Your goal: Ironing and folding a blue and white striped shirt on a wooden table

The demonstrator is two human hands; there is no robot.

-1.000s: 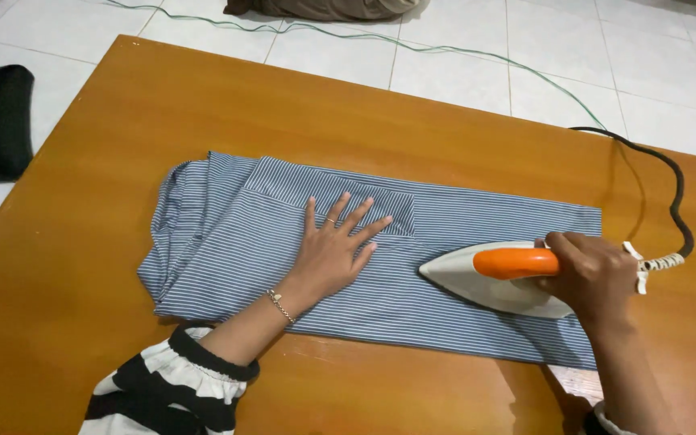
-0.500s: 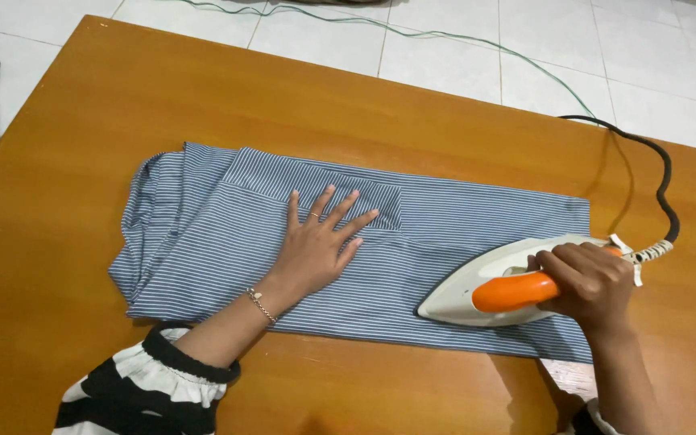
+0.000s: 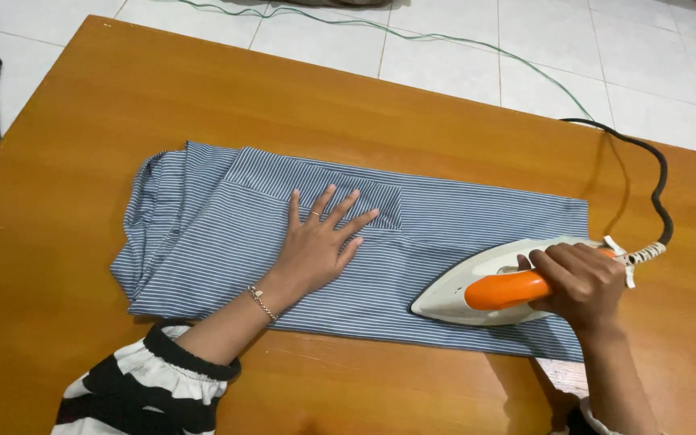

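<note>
The big orange-brown tabletop (image 3: 82,145) holds a blue striped cloth (image 3: 461,217), folded flat, with its long side running left to right. The left hand (image 3: 316,246) stays spread flat on the cloth, pressing it down. Next to it, on the right, the right hand (image 3: 577,282) is wrapped tight around the orange handle of the white iron (image 3: 493,286). The iron has slid a tiny bit toward the left hand since a moment ago, so the pressing keeps going. Its tip points left, along the cloth's near edge.
</note>
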